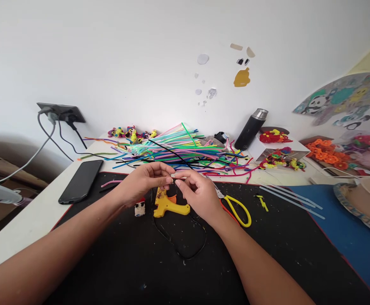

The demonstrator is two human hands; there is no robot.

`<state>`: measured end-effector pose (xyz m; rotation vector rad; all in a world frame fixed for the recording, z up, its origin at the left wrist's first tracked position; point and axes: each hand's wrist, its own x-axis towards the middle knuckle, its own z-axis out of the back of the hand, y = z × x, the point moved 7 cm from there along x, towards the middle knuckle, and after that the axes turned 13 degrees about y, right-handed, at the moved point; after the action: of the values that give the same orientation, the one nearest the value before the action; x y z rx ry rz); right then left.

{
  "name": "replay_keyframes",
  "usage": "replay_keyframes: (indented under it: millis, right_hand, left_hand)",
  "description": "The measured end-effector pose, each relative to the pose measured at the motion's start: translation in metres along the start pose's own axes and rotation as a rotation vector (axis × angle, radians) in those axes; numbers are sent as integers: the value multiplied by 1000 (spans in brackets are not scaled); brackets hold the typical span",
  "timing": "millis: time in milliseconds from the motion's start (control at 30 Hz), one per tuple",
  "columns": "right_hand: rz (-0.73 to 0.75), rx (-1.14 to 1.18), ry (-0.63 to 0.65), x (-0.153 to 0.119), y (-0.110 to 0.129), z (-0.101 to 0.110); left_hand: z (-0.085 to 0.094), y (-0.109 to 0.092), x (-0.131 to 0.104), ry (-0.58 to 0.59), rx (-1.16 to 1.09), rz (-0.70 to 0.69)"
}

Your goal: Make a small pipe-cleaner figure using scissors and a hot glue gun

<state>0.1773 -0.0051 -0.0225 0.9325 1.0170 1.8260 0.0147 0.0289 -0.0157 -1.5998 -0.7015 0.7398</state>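
My left hand (148, 180) and my right hand (200, 192) meet over the black mat, thumbs and index fingers pinched close together. Between the fingertips is something thin and small, mostly hidden, that I cannot make out. Below them lies a yellow glue gun (172, 207) with an orange trigger, its black cord curling across the mat. To its left stands a small white figure (139, 208) with a red top and dark eye spots. Scissors with yellow and orange handles (240, 212) lie partly under my right hand. A pink pipe cleaner (111, 183) sits beside my left wrist.
Behind my hands is a heap of coloured pipe cleaners (172, 146). A phone (81, 181) lies at left, near a wall socket with cords. A black flask (251, 129), a white box, glue sticks (293, 199) and a small yellow-green piece (262, 203) are at right.
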Motion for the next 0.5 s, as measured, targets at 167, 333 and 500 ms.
replay_keyframes:
  millis: [167, 333, 500]
  right_hand:
    - [13, -71, 10, -1, 5, -2]
    - [33, -117, 14, -1, 4, -3]
    - [55, -156, 10, -2, 6, -4]
  left_hand:
    - [1, 2, -1, 7, -19, 5]
    - [1, 6, 0, 42, -7, 26]
    - [0, 7, -2, 62, 27, 34]
